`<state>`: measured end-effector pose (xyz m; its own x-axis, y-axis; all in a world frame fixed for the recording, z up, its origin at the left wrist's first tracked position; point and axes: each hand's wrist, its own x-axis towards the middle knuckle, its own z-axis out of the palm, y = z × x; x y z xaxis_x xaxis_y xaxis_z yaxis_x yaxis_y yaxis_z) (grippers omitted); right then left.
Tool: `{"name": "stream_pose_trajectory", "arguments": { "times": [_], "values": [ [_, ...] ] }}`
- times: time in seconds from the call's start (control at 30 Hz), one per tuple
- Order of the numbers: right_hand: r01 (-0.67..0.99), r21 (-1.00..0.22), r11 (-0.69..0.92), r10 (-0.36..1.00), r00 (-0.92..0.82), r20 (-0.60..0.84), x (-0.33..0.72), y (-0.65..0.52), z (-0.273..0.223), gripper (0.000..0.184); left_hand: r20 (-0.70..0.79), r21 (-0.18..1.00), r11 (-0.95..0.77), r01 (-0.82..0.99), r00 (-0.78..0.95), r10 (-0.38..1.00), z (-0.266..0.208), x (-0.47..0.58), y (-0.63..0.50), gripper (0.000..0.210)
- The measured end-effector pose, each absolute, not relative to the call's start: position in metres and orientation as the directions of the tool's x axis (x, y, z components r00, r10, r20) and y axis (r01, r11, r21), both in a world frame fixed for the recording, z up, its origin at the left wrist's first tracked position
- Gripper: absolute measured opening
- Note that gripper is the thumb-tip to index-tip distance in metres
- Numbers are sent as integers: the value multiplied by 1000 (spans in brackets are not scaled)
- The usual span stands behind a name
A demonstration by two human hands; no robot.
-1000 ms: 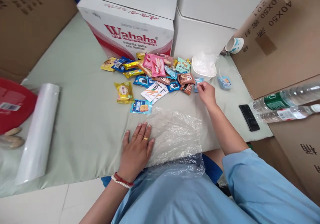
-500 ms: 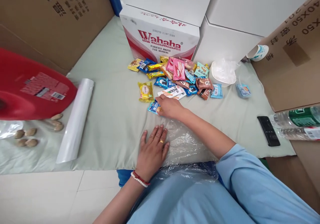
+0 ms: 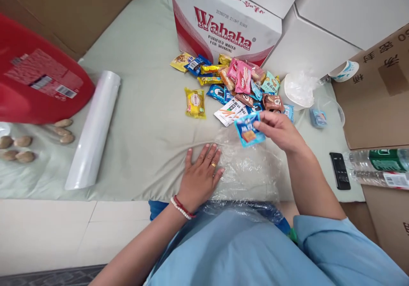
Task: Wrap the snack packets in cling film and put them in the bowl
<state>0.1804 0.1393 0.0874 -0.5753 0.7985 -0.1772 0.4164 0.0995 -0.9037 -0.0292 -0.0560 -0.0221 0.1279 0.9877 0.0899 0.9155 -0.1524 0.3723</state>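
Note:
Between the thumb and fingers of my right hand [image 3: 279, 130] is a small blue snack packet [image 3: 249, 130], raised above the table with its printed face toward me. My left hand [image 3: 201, 171] lies flat with fingers spread at the left edge of a clear plastic sheet or bag [image 3: 246, 171]. That film hangs over the table's front edge. Beyond the hands is a pile of wrapped snacks, among them a pink packet [image 3: 243, 77], a white packet [image 3: 228, 112] and brown packets [image 3: 272, 102]. A yellow packet [image 3: 195, 102] lies apart on the left.
A Wahaha carton [image 3: 226, 26] stands behind the pile. On the left are a white roll [image 3: 94, 130], a red jug [image 3: 41, 73] and several brown lumps [image 3: 24, 141]. To the right are a white bowl [image 3: 298, 92], a phone [image 3: 340, 171] and plastic bottles [image 3: 377, 160].
My right hand has lifted the blue snack packet off the table and carried it to the right. My left hand stays flat. The view has shifted somewhat.

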Motion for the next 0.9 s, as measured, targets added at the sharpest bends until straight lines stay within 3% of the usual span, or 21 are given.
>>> {"name": "stream_pose_trajectory", "arguments": {
  "times": [0.1, 0.2, 0.33, 0.43, 0.53, 0.63, 0.77, 0.83, 0.9],
  "values": [
    [454, -885, -106, 604, -677, -420, 198, 115, 90, 44, 84, 359, -162, 919, 141, 986, -23, -32, -46, 56],
    [491, -864, -111, 475, -738, -479, 195, 95, 66, 44, 75, 339, -177, 924, 161, 984, -22, -34, -42, 56],
    [617, -771, 157, 590, -685, -428, 190, 79, 26, 21, 72, 316, -179, 932, 165, 984, -21, -37, -46, 57],
    [619, -746, 243, 644, -679, -354, 195, 70, 21, 14, 82, 299, -176, 938, 158, 984, -22, -38, -51, 56],
    [510, -781, 360, 674, -721, -161, 203, 60, 43, 12, 92, 285, -177, 942, 157, 983, -22, -38, -54, 56],
    [565, -628, 535, 739, -673, 24, 205, 44, 65, 18, 104, 277, -180, 944, 157, 982, -23, -37, -55, 57],
    [720, -305, 624, 735, -672, -83, 190, 12, 52, 32, 121, 299, -176, 938, 146, 982, -23, -35, -56, 58],
    [728, -247, 640, 705, -684, -188, 181, -3, 33, 31, 122, 316, -170, 933, 138, 983, -23, -34, -56, 59],
    [720, -274, 637, 676, -693, -249, 177, -14, 17, 26, 117, 327, -169, 930, 138, 984, -22, -35, -56, 59]
  ]
}}
